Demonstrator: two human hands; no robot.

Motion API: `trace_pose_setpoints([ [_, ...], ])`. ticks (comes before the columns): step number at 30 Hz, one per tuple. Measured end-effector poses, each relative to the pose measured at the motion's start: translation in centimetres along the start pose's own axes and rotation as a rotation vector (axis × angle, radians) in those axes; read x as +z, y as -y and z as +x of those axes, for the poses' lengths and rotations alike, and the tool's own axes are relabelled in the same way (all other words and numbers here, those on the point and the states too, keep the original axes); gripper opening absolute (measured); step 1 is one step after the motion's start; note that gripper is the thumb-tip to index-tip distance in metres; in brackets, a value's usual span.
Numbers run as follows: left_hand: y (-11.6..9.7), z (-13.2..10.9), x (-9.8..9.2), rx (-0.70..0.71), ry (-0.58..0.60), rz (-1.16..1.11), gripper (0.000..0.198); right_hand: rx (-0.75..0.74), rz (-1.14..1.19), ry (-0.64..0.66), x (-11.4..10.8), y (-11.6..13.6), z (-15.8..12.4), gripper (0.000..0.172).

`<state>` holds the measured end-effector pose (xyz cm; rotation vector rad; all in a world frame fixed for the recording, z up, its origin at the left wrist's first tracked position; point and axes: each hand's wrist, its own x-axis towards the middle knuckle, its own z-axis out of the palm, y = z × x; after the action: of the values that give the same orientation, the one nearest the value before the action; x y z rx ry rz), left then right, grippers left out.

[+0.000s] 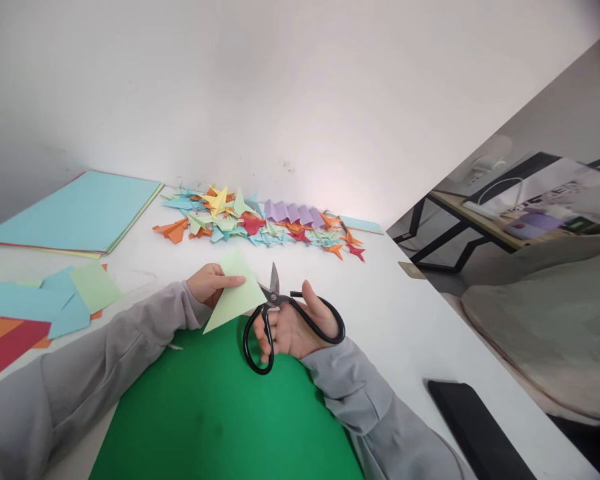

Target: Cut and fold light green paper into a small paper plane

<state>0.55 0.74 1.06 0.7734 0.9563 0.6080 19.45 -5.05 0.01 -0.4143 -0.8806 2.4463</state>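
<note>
My left hand [209,283] pinches a pale green piece of paper [236,297], thumb lying across its face. In my right hand [295,332] are black-handled scissors [273,298], their loops around my fingers and thumb. The blades are spread apart; one points up, and the other meets the paper's right edge, its tip hidden by the paper. Both hands are above a green sheet [230,413] that covers the near part of the white table.
Folded paper shapes [253,223] in many colours line the wall. A stack of large light blue sheets [80,210] lies back left, with loose cut papers [55,303] in front. A black flat object [475,427] rests at right. Beyond stands another table [473,220] with bags.
</note>
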Motion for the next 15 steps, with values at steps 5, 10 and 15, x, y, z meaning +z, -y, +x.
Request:
trace_pose_setpoints([
  [5,-0.05,0.16,-0.06,-0.004,-0.038,-0.014,0.017,-0.059,0.013,-0.049,0.71,0.13,0.23,0.088],
  [10,-0.08,0.20,0.03,-0.010,-0.087,0.009,0.016,-0.083,-0.015,-0.072,0.76,0.12,0.35,0.088],
  [15,-0.31,-0.03,0.23,-0.002,-0.079,-0.066,0.016,-0.078,-0.024,-0.070,0.40,0.28,0.15,0.089],
])
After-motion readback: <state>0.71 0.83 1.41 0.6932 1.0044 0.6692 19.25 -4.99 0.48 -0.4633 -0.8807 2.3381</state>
